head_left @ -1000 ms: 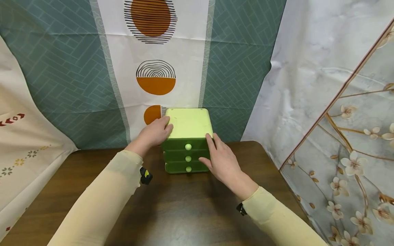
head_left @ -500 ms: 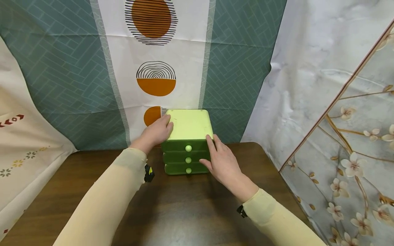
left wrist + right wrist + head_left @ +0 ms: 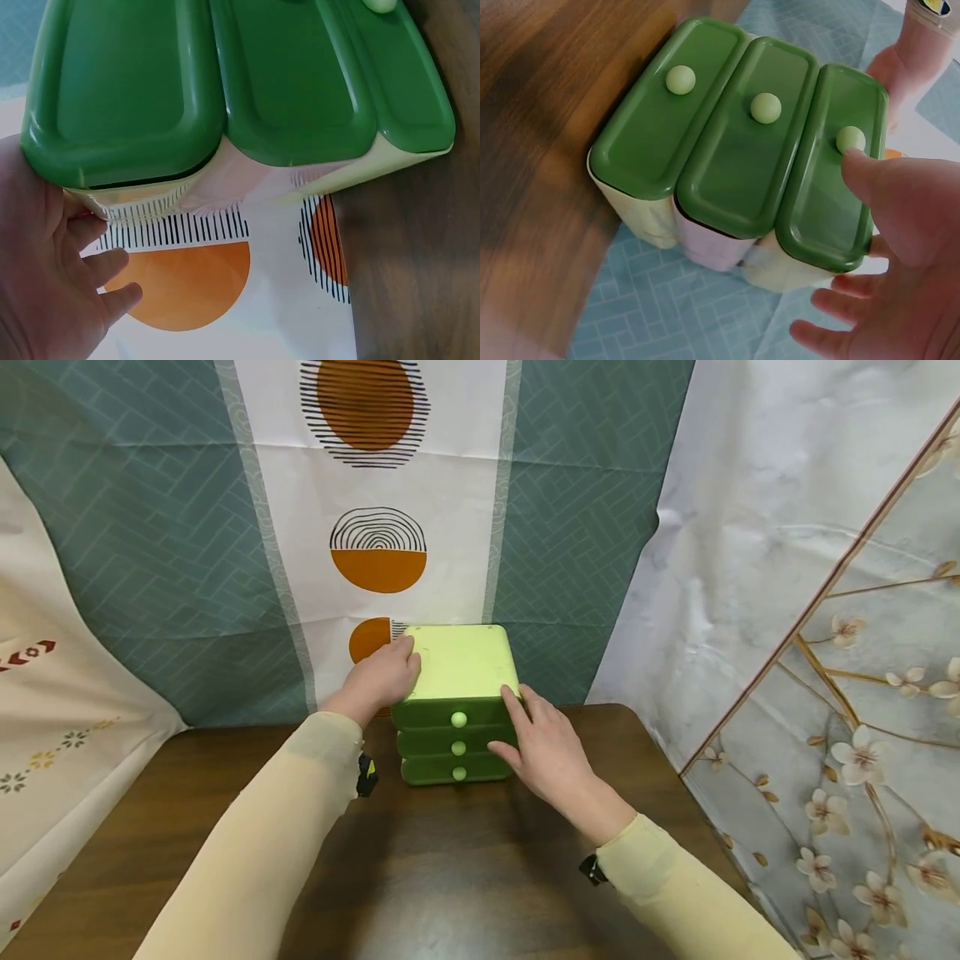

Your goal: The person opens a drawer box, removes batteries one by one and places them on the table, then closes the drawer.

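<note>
A small three-drawer chest (image 3: 465,664) stands on the table, with a pale lime top and dark green fronts, each with a round light-green knob (image 3: 458,719). My left hand (image 3: 378,677) rests at the top's left edge; in the left wrist view its relaxed fingers (image 3: 105,266) lie along the chest's side. On the opposite side, my right hand (image 3: 551,747) touches the front right top corner with its fingers extended. The right thumb (image 3: 862,176) overlaps the top drawer's knob in the right wrist view. All three drawers sit pushed in.
The brown wooden table (image 3: 442,877) reaches back to a patterned cloth (image 3: 585,552) hanging right behind the chest. A cream cloth (image 3: 60,710) borders the left side, and a floral marbled cloth (image 3: 825,693) the right.
My left wrist and forearm have shifted slightly right, while the left fingers stay at the chest's top edge. The right hand and the chest have hardly moved.
</note>
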{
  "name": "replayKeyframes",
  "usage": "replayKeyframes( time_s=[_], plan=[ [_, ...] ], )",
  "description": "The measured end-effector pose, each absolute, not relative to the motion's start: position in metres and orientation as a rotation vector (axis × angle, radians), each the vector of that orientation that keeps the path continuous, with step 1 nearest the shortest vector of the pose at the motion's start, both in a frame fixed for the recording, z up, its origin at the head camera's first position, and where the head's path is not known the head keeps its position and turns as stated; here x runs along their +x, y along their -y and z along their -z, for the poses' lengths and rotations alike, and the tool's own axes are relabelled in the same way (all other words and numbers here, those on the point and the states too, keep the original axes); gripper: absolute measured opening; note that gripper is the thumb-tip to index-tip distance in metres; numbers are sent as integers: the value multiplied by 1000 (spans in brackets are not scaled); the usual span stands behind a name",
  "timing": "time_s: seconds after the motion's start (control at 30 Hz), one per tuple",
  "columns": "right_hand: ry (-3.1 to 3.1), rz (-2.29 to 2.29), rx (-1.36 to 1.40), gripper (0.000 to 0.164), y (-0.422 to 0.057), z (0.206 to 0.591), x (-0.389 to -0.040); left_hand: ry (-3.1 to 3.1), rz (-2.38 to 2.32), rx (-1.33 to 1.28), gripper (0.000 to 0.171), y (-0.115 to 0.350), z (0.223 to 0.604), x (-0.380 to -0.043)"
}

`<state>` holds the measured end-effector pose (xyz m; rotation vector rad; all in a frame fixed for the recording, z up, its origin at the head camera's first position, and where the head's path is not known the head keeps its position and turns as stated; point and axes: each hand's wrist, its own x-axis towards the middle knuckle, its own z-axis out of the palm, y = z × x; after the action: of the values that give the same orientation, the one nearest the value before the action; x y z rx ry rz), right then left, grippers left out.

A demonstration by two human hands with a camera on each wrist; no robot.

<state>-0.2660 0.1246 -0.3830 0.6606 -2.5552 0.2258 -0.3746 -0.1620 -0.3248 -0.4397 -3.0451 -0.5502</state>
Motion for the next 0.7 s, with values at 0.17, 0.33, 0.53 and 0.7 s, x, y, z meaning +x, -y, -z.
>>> replayKeyframes(
  time_s=[0.17,0.33,0.53,0.7],
  plan=[
    [2456,-192,674,79,-123,385,-264,3055,511,-441,67,161,325,-377],
    [2338,-204,716,66,-119,386,-260,3066,503,-440,67,161,325,-378],
    [2310,-258,725,49,-113,385,-253,3070,535,-438,68,162,325,-378],
    [2340,-312,724,34,-108,387,-251,3086,580,-437,68,162,327,-378]
  ],
)
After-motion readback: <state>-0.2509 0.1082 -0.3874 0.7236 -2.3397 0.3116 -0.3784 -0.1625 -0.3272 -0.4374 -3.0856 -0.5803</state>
